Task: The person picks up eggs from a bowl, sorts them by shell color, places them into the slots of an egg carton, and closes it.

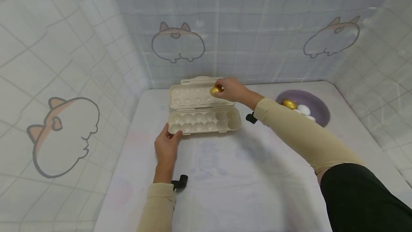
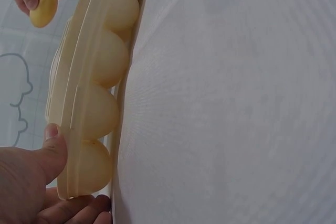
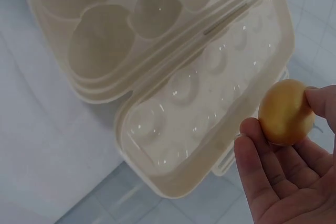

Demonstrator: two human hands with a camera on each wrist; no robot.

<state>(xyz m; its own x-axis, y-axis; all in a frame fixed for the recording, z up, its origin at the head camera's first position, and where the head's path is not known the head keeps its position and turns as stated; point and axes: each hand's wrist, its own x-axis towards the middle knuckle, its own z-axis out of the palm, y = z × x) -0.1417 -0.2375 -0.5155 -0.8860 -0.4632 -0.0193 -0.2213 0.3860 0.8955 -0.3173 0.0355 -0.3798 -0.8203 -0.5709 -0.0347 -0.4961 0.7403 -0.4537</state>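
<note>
A cream plastic egg carton [image 1: 199, 121] lies on the table with its lid [image 1: 190, 96] folded back toward the wall. All its visible cups are bare. My left hand [image 1: 166, 146] grips the carton's near left corner, thumb at the front edge and fingers round the end; the left wrist view shows the thumb [image 2: 52, 148] on the rim. Above the lid, my right hand [image 1: 234, 89] pinches a gold egg [image 1: 216, 91] between thumb and fingers. In the right wrist view that gold egg [image 3: 286, 113] is beside the lid's outer edge.
A purple bowl [image 1: 322, 112] at the back right holds another gold egg [image 1: 289, 104] and several white eggs [image 1: 303, 110]. A white cloth covers the table [image 1: 225, 189]. Tile-patterned curtains [image 1: 241, 28] with cartoon animals stand at the back and sides.
</note>
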